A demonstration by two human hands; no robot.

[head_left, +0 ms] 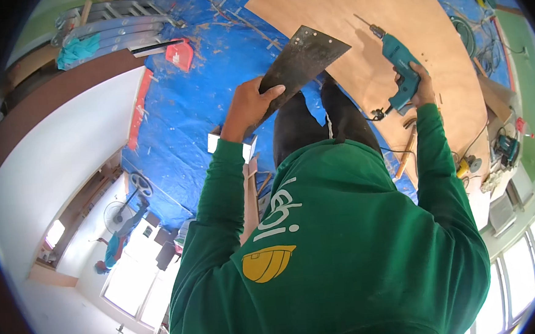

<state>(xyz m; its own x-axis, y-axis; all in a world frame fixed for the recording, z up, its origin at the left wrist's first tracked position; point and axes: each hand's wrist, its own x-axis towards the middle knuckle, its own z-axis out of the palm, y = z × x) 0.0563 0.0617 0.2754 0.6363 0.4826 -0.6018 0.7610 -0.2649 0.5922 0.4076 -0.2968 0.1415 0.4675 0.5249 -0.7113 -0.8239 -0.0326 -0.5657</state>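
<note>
My left hand [252,104] is closed round one end of a dark flat metal plate [303,62], thumb lying on its face. Several small holes show along the plate's far end. In my right hand [422,85] is a teal power drill [401,64], gripped by its handle, its bit pointing up and to the left over a large plywood sheet [441,9]. A black cord runs from the base of the drill. The plate and the drill are apart, the plate reaching toward the edge of the sheet.
A hammer [406,152] lies on the sheet near my right forearm. Further right are a teal power tool [508,148] and a yellow grinder [467,166]. Blue tarp [174,136] covers the floor. A red dustpan [180,55] lies upper left; another person [116,240] stands far left by a fan [118,216].
</note>
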